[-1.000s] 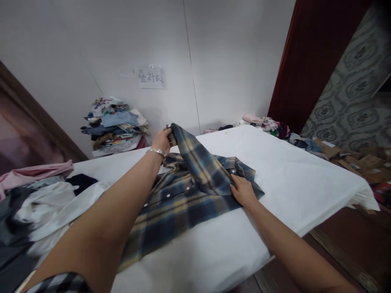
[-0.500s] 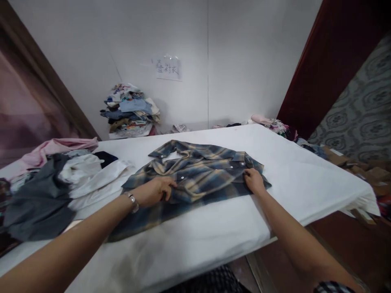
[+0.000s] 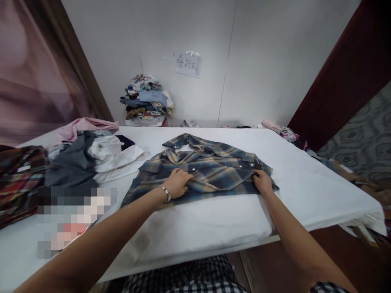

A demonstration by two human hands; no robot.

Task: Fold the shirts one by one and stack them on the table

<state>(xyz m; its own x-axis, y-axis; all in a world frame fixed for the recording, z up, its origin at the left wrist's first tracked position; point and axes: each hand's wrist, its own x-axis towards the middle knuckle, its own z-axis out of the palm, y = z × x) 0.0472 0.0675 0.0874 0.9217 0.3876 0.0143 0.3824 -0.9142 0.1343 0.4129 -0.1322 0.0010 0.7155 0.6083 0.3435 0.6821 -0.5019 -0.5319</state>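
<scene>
A blue and tan plaid shirt (image 3: pixel 207 167) lies spread on the white-covered table (image 3: pixel 305 183), collar toward the far side. My left hand (image 3: pixel 179 183), with a silver bracelet on the wrist, pinches the folded-over sleeve fabric at the shirt's near edge. My right hand (image 3: pixel 262 182) grips the shirt's right edge near the shoulder. Both hands rest on the cloth.
A heap of loose clothes (image 3: pixel 91 156) in pink, grey, white and red plaid covers the table's left side. A stack of folded clothes (image 3: pixel 148 99) stands by the back wall under a paper sign (image 3: pixel 188 64). More garments (image 3: pixel 282 131) lie at the far right corner.
My left hand brought the raised sleeve down across the shirt and now holds it at the near edge. My right hand stayed on the right edge. The view swung left.
</scene>
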